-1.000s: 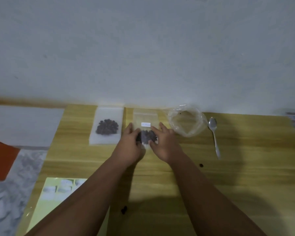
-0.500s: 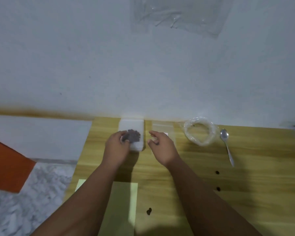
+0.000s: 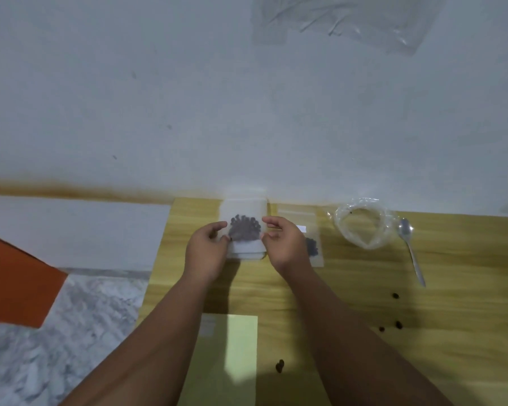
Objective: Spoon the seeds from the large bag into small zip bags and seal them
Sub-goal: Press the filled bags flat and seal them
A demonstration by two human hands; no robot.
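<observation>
White wall (image 3: 159, 98) backs a wooden table (image 3: 423, 361). Both hands hold a zip bag (image 3: 245, 230) of dark seeds over a white pad (image 3: 247, 254) at the far edge. The left hand (image 3: 207, 253) pinches its left side and the right hand (image 3: 285, 244) pinches its right side. A second bag (image 3: 313, 244) with seeds lies just right of the pad, partly behind the right hand. Further right sit the big bag (image 3: 362, 222), rolled open, and a spoon (image 3: 412, 253). Loose seeds (image 3: 279, 365) dot the near table beside a pale green sheet (image 3: 241, 347).

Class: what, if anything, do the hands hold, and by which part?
One small zip bag of seeds: the left hand pinches its left edge, the right hand its right edge.
</observation>
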